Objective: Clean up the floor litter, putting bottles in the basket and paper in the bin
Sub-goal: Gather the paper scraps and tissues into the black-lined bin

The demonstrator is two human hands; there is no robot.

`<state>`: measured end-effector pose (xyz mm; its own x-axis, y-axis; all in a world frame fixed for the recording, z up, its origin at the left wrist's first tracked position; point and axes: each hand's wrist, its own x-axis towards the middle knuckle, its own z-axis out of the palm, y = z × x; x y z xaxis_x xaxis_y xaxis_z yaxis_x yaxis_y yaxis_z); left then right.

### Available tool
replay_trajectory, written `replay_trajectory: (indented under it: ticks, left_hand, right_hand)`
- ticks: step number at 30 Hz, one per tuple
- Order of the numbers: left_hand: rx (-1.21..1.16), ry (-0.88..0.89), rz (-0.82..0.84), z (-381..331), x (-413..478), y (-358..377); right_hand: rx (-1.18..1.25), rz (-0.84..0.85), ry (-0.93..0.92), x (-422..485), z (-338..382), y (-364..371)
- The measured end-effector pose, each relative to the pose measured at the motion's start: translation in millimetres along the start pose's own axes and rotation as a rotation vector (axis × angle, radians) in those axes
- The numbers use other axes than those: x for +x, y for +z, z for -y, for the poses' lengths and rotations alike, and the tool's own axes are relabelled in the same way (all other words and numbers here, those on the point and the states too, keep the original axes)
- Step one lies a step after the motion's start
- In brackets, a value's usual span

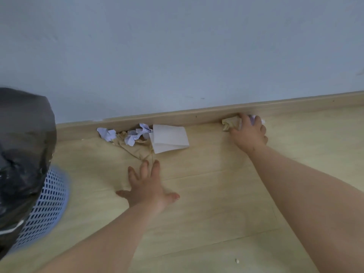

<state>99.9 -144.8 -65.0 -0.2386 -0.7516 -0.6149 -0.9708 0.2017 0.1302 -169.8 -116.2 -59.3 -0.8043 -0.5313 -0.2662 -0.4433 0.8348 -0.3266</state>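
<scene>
Brown crumpled paper [231, 124] sat hard against the skirting board [197, 117], far out to my right, and my right hand [249, 133] was curled over it, fingers wrapped round the wad. A white scrap [254, 117] poked out past my knuckles on the far side; whether I had that in the grasp too, I could not tell.

My left hand [146, 186] lay flat on the pale wood floor [216, 203], fingers straight and spread, grasping nothing. Its fingertips rested on the near corner of a flattened brown sheet [136, 149], which ran from there up to the skirting board.

On the far end of that sheet, against the board, lay the rest of the litter: a folded white sheet [169, 137], a crumpled white piece [136, 134] just left of it, and another crumpled white ball [107, 133] further left. All of it was well apart from my right hand.

At my far left stood the lilac lattice bin [49, 203], lined with a black bag [21, 144] that bulged over its rim. A tiny white crumb [237, 261] lay on the floor near me, between my forearms. Above the board rose a plain blue-grey wall [177, 46].
</scene>
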Motion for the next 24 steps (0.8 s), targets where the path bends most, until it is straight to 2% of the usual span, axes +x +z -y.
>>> replay_trajectory:
  ticks: [4,7,16,20,22,24]
  left_hand:
    - [0.02,0.017,0.005,-0.3,-0.8,-0.8]
    - [0.043,0.027,0.012,1.5,0.2,-1.5]
    - [0.105,0.067,0.006,4.6,-1.0,-0.2]
    - [0.15,0.138,0.011,16.4,-9.9,3.6]
    - [0.17,0.172,0.025,22.2,-16.7,5.1]
    - [0.182,0.193,0.033,27.2,-23.0,7.7]
  right_hand:
    - [-0.135,0.058,-0.035,12.7,0.1,7.5]
    - [-0.139,0.019,-0.156,3.5,12.1,22.2]
    - [-0.171,0.004,-0.424,-78.6,30.3,51.9]
    - [-0.199,0.067,-0.502,-116.8,15.5,51.7]
    - [-0.111,-0.061,-0.501,-128.2,5.6,43.1]
    - [-0.059,-0.184,-0.361,-121.5,-6.3,33.4]
